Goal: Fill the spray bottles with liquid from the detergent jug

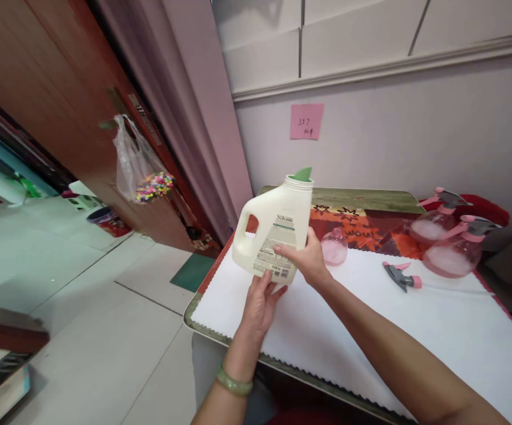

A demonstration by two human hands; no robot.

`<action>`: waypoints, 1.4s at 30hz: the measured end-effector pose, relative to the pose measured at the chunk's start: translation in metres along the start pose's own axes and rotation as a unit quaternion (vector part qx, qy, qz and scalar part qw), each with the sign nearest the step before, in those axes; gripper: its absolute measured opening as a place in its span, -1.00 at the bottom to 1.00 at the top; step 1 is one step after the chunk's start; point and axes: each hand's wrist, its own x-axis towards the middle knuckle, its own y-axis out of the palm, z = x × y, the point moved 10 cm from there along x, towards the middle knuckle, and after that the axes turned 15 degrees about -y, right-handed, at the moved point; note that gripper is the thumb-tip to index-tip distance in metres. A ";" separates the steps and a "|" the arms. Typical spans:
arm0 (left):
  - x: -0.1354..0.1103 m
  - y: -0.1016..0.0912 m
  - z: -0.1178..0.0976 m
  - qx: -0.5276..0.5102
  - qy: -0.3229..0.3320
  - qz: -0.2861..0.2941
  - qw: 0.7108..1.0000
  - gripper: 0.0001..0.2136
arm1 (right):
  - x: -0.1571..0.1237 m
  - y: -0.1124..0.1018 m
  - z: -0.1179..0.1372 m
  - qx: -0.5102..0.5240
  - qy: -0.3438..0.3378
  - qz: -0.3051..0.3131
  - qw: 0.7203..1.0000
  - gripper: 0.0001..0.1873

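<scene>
I hold a cream plastic jug (278, 227) with a side handle and an open green pour spout, lifted above the near left corner of the table. My left hand (261, 298) supports it from underneath, fingers curled against its base. My right hand (305, 257) grips its labelled side. Just behind my right hand a small pink open-necked bottle (334, 245) stands on the white cloth (348, 319). A loose pink and grey spray head (401, 276) with its tube lies on the cloth to the right.
Two pink spray bottles (453, 242) stand at the table's far right. An orange patterned mat (362, 227) lies at the back. A pink note (306, 121) is on the wall. A plastic bag of beads (143, 174) hangs on the wooden door at left.
</scene>
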 end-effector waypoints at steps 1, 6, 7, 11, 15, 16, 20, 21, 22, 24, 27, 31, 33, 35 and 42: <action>-0.003 -0.012 -0.001 0.018 -0.002 -0.030 0.999 -0.52 | 0.009 0.000 0.000 -0.051 -0.007 0.002 0.999 -0.17; -0.024 -0.059 -0.004 0.078 0.007 -0.103 0.992 -0.50 | 0.042 0.026 -0.008 -0.178 -0.035 0.012 0.983 -0.17; -0.029 -0.066 -0.005 0.091 0.009 -0.108 0.990 -0.49 | 0.046 0.034 -0.013 -0.184 -0.042 0.018 0.982 -0.16; -0.048 -0.082 -0.008 0.158 0.024 -0.129 0.979 -0.47 | 0.050 0.061 -0.045 -0.224 -0.046 0.065 0.971 -0.14; -0.052 -0.088 0.001 0.235 0.029 -0.128 0.963 -0.47 | 0.042 0.076 -0.073 -0.211 -0.027 0.119 0.970 -0.08; -0.050 -0.087 0.004 0.250 0.031 -0.120 0.960 -0.48 | 0.039 0.078 -0.074 -0.199 -0.030 0.122 0.972 -0.01; -0.039 -0.075 0.012 0.293 0.042 -0.085 0.951 -0.47 | 0.011 0.057 -0.055 -0.156 -0.032 0.101 0.982 0.19; -0.037 -0.070 0.013 0.308 0.042 -0.075 0.948 -0.48 | 0.000 0.046 -0.048 -0.147 -0.027 0.103 0.983 0.09; -0.035 -0.063 0.013 0.326 0.040 -0.063 0.942 -0.49 | -0.012 0.033 -0.041 -0.136 -0.024 0.115 0.984 -0.06; -0.032 -0.047 0.013 0.370 0.036 -0.044 0.927 -0.52 | -0.036 -0.001 -0.024 -0.122 -0.033 0.155 0.980 -0.41; -0.022 -0.027 0.010 0.417 0.041 -0.036 0.907 -0.53 | -0.060 -0.092 -0.006 -0.187 -0.014 0.145 0.971 -0.68; 0.006 0.002 0.006 0.432 0.090 -0.033 0.897 -0.45 | -0.066 -0.245 0.030 -0.376 -0.012 0.035 0.926 -0.69; 0.024 0.020 0.009 0.441 0.117 -0.026 0.889 -0.39 | -0.063 -0.301 0.049 -0.487 -0.017 0.014 0.873 -0.70; 0.041 0.042 0.015 0.461 0.142 -0.012 0.876 -0.35 | -0.059 -0.335 0.059 -0.576 -0.005 0.018 0.817 -0.73; 0.094 0.120 0.035 0.548 0.202 -0.017 0.812 -0.13 | -0.038 -0.319 0.016 -0.665 0.003 0.186 0.724 -0.62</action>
